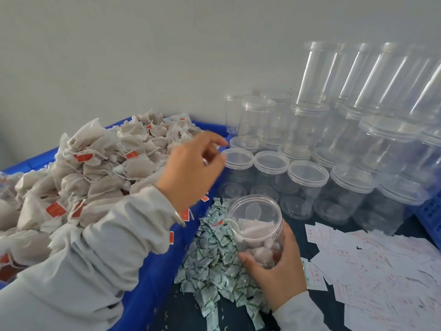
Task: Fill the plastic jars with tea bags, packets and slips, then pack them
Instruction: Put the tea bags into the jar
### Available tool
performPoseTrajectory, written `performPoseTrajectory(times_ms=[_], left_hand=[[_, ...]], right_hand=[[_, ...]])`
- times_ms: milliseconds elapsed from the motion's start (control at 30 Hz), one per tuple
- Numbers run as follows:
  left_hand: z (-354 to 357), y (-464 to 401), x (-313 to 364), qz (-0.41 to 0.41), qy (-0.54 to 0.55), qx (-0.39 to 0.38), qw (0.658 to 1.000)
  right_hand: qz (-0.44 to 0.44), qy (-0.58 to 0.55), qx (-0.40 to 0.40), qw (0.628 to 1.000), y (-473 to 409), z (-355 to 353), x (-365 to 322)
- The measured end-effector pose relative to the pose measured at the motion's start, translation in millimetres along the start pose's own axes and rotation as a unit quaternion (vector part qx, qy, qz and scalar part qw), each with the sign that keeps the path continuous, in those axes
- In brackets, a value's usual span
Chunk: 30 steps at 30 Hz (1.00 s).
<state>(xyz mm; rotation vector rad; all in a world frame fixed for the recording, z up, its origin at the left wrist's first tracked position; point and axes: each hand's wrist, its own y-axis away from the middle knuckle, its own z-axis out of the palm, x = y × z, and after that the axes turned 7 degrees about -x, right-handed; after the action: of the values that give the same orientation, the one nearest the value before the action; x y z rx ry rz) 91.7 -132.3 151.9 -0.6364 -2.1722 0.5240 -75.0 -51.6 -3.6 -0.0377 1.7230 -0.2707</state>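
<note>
A: Where's your jar (256,225) right now?

B: In your right hand (274,273), low on the bench (298,237), just beside the blue crate (152,266). Your fingers and thumb curl round its lower half. It is tilted: the open mouth points up and away from you, a little to the left, and its long axis leans that way from your palm.

A: Anything in it?

B: A few tea bags (256,237) lie in the bottom part, and one string hangs over the rim.

A: And your left hand (193,168)?

B: It hovers over the crate's far right corner, fingers loosely curled and spread. It looks to hold nothing, though it is blurred. A ring and a bangle show on it.

A: What's around you?

B: The crate is heaped with bags (95,168) bearing red tags. The packets (214,259), white with green print, lie in a pile between the crate and your jar, touching it. The slips (377,266) are spread to the right. Lidded empty jars (307,187) stand upright behind, some stacked, and taller stacks lean by the wall (119,56).
</note>
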Motion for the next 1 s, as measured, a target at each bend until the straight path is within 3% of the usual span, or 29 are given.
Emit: performPoseTrajectory(times_ms=[67,133,200,267,333,400,567,733,867,1000], left_hand=[[-18,-11,-12,-0.034,-0.041,0.080,0.995],[-35,-19,-31,-0.094,-0.092,0.094,0.987],[-46,-22,-53,-0.178,-0.173,0.020,0.969],[-49,-22,-68,-0.254,-0.289,-0.116,0.916],[-45,-20,-72,-0.258,-0.385,-0.213,0.860],[-42,-20,-71,-0.248,-0.410,-0.240,0.844],[-43,-21,-70,-0.254,-0.413,-0.242,0.841],[-47,-21,-66,-0.274,-0.322,-0.204,0.883],[-49,-19,-59,-0.222,-0.254,-0.100,0.936],[-53,-20,-57,-0.193,-0.186,0.033,0.963]], right_hand=[[-0.002,0.002,-0.001,1.000,1,0,-1],[-0.003,0.005,-0.003,1.000,1,-1,-2],[-0.003,0.005,-0.005,1.000,1,-1,-3],[-0.002,0.005,-0.006,1.000,1,-1,-3],[-0.001,0.003,-0.006,1.000,2,0,-3],[-0.002,0.002,-0.005,1.000,2,0,-3],[-0.004,0.007,-0.003,1.000,2,0,-2],[-0.005,0.011,-0.002,1.000,2,-1,-1],[-0.005,0.010,-0.002,1.000,1,0,-1],[-0.003,0.011,-0.003,1.000,2,0,-1]])
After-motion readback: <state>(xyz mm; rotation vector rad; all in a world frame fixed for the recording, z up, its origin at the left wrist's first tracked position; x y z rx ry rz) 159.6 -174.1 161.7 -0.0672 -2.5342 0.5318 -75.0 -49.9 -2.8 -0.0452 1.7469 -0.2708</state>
